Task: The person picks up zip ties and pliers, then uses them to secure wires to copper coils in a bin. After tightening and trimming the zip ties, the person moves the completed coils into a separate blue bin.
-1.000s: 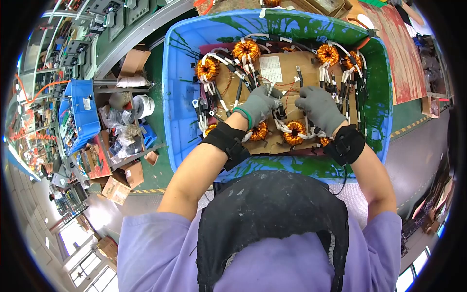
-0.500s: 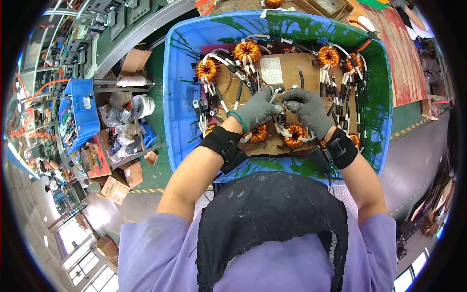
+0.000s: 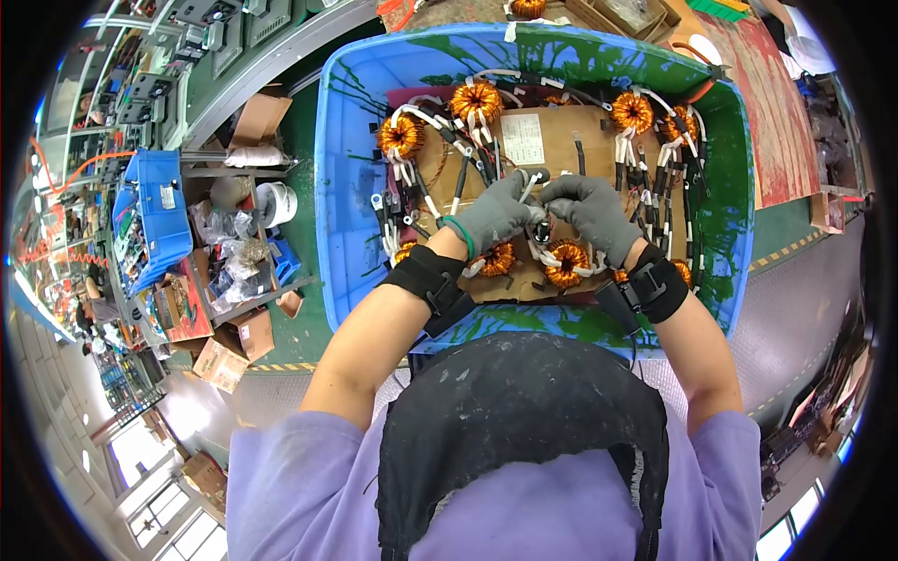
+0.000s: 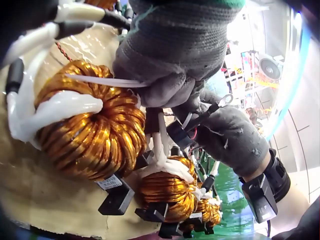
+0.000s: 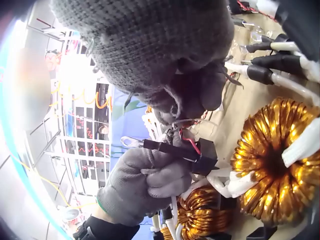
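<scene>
In the head view my gloved left hand [image 3: 494, 217] and right hand [image 3: 594, 217] meet over the cardboard [image 3: 561, 136] in a blue bin [image 3: 348, 187]. The left fingers grip a bundle of leads; in the right wrist view a black-sleeved lead [image 5: 167, 148] with a ring terminal [image 5: 131, 142] lies across them, beside a black block [image 5: 206, 157]. My right fingertips pinch a thin wire or strip just above; their exact hold is partly hidden. A narrow white strip [image 4: 105, 80] runs from the left hand over a copper-wound coil [image 4: 95, 120] in the left wrist view.
More coils [image 3: 475, 99] with white and black leads line the bin. A paper label [image 3: 521, 137] lies on the cardboard. Left of the bin stand a smaller blue bin [image 3: 154, 210] and a white bucket [image 3: 278, 204]; a red-stained board [image 3: 772, 131] is at the right.
My right hand has moved left, close against the left hand. The red twisted wires that lay spread over the cardboard between the hands are no longer visible there. The left hand has barely shifted.
</scene>
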`<state>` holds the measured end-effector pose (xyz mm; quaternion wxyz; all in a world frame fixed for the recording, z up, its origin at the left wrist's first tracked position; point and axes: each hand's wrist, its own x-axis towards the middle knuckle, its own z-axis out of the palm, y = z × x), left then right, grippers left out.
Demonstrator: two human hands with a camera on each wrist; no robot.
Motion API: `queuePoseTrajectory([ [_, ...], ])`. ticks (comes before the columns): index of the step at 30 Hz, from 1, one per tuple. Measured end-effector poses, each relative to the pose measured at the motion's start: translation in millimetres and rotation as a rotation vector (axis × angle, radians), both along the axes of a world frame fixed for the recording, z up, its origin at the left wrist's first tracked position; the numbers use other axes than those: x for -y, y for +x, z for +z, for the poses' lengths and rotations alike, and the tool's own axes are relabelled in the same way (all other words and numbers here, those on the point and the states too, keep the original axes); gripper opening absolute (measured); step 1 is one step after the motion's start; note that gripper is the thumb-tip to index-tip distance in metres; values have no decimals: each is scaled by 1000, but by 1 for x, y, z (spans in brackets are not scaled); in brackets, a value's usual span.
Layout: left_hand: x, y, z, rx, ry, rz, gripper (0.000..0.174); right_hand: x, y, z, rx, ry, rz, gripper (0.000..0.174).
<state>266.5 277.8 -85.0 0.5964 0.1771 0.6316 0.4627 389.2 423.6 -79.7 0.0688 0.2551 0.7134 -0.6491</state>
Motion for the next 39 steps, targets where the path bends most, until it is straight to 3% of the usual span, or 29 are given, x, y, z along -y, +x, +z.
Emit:
queuePoseTrajectory([
  [3, 0, 0, 12, 52, 20, 34, 57, -3, 0, -5, -52, 17, 58, 18],
  [6, 3, -4, 11, 101, 24, 29, 56, -8, -1, 1, 132, -41, 227, 18],
  [8, 3, -4, 13, 103, 48, 14, 55, -7, 0, 2, 54, 183, 156, 16],
  [9, 3, -2, 15, 54, -1, -63, 54, -7, 1, 4, 55, 180, 155, 16],
  [11, 3, 4, 14, -73, -15, -204, 48, -8, 1, 9, 112, 482, 181, 15],
  [12, 1, 7, 14, -73, -15, -205, 48, -7, 1, 11, 113, 482, 180, 15],
  [14, -7, 14, 23, -334, -145, -213, 45, -3, 0, 15, 164, 755, 273, 16],
  [15, -6, 16, 5, -450, -116, -164, 40, 0, 0, 20, 164, 754, 273, 16],
  [16, -9, 21, 2, -450, -115, -166, 40, 3, 2, 26, 217, 833, 385, 16],
  [17, -13, 25, -1, -636, -179, -128, 38, 4, 4, 30, 272, 912, 497, 16],
  [18, -15, 28, -4, -821, -243, -89, 36, 4, 7, 31, 274, 914, 495, 16],
  [20, -15, 19, -3, -732, -202, -104, 35, 4, 14, 29, 72, 653, 191, 15],
  [22, -8, 3, -10, 0, 256, 162, 40, 1, 12, 24, 82, 574, 124, 13],
  [23, -4, -8, 10, 171, 154, 133, 38, 1, 12, 19, 101, 452, 67, 13],
  [24, -4, -8, 12, 171, 155, 132, 38, 1, 13, 14, 121, 331, 13, 13],
  [29, -8, -3, 4, -134, 188, 52, 28, 14, 2, 9, 70, 180, -77, 15],
  [33, -10, -1, 0, -67, 81, 98, 21, 11, 3, 15, 37, 194, -68, 14],
  [39, -10, -10, 22, -31, 28, -103, 18, 1, 3, 23, 14, 209, -27, 12],
])
